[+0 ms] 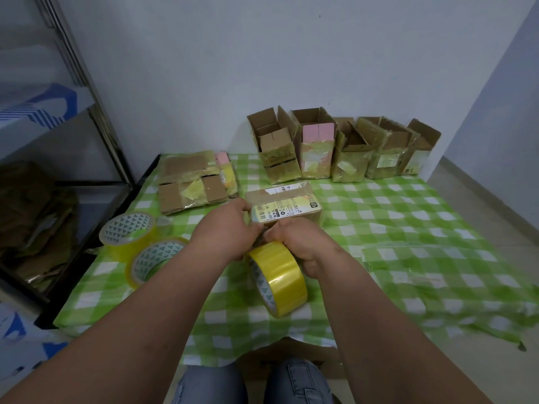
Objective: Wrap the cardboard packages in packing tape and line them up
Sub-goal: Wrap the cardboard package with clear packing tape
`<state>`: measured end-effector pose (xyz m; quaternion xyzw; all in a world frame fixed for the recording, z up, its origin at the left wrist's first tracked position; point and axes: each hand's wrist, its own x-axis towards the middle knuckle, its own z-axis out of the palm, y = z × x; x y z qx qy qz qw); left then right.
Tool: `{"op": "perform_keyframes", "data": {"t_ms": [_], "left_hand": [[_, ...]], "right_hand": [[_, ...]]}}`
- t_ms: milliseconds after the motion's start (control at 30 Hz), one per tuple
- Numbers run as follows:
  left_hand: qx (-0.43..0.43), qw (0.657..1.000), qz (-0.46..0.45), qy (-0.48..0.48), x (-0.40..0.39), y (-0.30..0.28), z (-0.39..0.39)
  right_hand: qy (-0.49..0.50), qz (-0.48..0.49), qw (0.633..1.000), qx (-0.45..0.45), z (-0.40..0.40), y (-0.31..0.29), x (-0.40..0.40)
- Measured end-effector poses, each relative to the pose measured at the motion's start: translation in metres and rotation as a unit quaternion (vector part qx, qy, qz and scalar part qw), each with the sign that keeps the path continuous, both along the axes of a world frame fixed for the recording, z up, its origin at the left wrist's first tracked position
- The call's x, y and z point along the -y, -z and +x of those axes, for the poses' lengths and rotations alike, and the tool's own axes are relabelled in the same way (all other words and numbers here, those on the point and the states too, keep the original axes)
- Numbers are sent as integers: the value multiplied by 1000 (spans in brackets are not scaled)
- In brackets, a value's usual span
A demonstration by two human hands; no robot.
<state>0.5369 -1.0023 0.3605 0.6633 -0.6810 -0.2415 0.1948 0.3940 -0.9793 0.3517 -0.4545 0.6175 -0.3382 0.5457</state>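
My knees (pixel 256 383) sat under the desk (pixel 379 228), and just above them my right hand (pixel 303 246) gripped a tape roll (pixel 280 278) held on edge. My left hand (pixel 230 228) pinched at the roll's top, beside a taped package (pixel 284 204). Five open packages (pixel 341 150) stood in a row at the wall, flattened cardboard (pixel 189 185) and two spare rolls (pixel 140 243) lay to the left.

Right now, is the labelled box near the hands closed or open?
Closed: the labelled box shows a flat top, label and tape across, no flaps raised.
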Motion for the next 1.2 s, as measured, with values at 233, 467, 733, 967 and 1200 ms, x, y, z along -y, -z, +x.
{"op": "perform_keyframes", "data": {"t_ms": [233,467,733,967,1200], "left_hand": [[76,997,-10,-1,12,-6,1],[147,982,-95,70,15,4,11],[109,984,-113,83,12,23,16],[32,987,-129,88,18,26,14],[4,989,-82,119,28,22,21]], "right_hand": [[0,-33,999,21,-10,6,-4],[55,-9,988,142,-26,15,-14],[158,-42,965,207,-49,15,-16],[276,-98,935,198,-64,9,-9],[260,-87,942,194,-58,11,4]]}}
